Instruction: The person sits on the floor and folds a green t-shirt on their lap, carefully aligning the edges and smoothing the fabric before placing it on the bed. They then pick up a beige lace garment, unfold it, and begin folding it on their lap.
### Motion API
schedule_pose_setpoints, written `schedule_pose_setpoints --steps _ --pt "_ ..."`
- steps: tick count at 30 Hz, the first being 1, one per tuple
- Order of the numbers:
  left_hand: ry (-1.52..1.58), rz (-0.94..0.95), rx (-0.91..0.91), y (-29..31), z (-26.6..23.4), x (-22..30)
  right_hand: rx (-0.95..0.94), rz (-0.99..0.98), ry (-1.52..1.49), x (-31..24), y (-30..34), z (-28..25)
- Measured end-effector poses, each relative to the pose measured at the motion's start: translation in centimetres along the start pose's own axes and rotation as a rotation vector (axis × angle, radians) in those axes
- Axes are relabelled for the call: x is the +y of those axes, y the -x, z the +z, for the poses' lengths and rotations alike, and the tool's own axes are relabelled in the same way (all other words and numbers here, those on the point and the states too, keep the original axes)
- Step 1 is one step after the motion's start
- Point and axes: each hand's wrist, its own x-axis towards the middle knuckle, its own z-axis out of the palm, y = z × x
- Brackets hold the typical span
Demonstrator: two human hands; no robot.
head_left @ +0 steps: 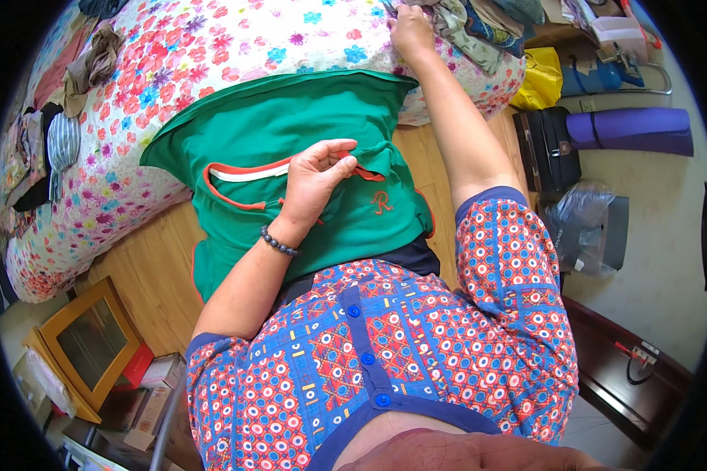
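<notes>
One green shirt [275, 118] with orange-trimmed neckline is draped lengthwise from the lap to the floral bedspread [236, 43] — under and beyond the left hand [316, 177], by which its cloth is pinched between thumb and fingers, the neck opening being placed mostly left of that pinch. The right hand [412, 33], farther from the neckline, is set beyond, beside heaped clothes [467, 35] — grip not determinable.

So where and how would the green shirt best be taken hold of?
I'd pinch the green shirt by its two far corners, coming from above at its left and right ends: both jut out as points on the bed, with the far edge spread between them, so it should lift fairly flat.
</notes>
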Motion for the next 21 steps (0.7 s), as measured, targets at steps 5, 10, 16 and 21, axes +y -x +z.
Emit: schedule_pose_setpoints --steps 5,10,16,21 --pt "0.011 0.007 0.012 0.2 0.5 0.2 -0.226 0.252 -0.776 2.8 2.0 -2.3" --pt "-0.021 0.021 0.092 0.6 0.5 0.0 -0.642 0.381 -1.537 -2.2 12.9 -14.8" --pt "-0.171 0.118 0.066 0.4 1.0 0.3 -0.443 0.093 -1.042 -6.2 21.4 -17.7" --pt "-0.216 0.166 0.092 0.4 0.7 -0.2 -0.37 -0.064 -0.771 -7.6 22.5 -18.1"
